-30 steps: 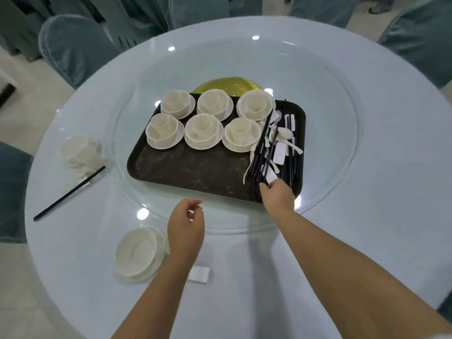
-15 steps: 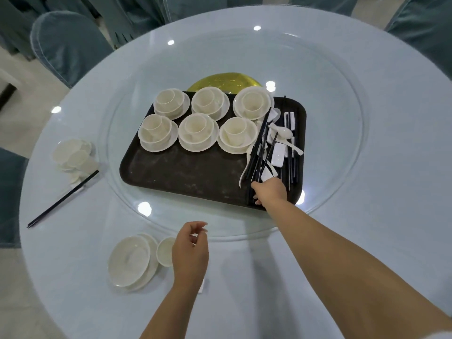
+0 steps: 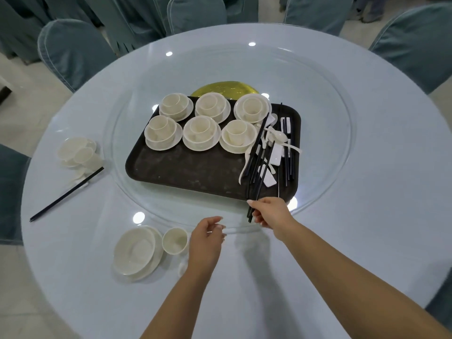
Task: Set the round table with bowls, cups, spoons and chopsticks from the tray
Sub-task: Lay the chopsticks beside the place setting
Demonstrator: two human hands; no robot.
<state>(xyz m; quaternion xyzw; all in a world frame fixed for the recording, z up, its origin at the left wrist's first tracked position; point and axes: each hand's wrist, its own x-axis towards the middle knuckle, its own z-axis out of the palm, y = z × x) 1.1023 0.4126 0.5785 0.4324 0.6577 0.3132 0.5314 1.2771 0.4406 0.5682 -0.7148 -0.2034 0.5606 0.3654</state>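
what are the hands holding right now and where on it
The right hand pinches a pair of black chopsticks near their near ends, just off the tray edge. The left hand holds nothing, fingers loosely curled.

A plain pale-blue cloth covers the round table (image 3: 367, 216). The rectangular tray (image 3: 190, 170) is dark brown with pale scuffs, carrying cream-white ceramic bowls (image 3: 200, 133), white spoons (image 3: 277, 136) and thin black chopsticks (image 3: 259, 143). Far behind it shows a mottled yellow-gold disc (image 3: 226, 89), and the chairs' fabric covers (image 3: 71, 52) are dusty teal with lighter piping.

Six cup-in-bowl sets (image 3: 200, 132) sit on one dark tray (image 3: 186, 171), two more place settings (image 3: 137, 249) lie on the table (image 3: 367, 216), and two hands (image 3: 270, 212) show.
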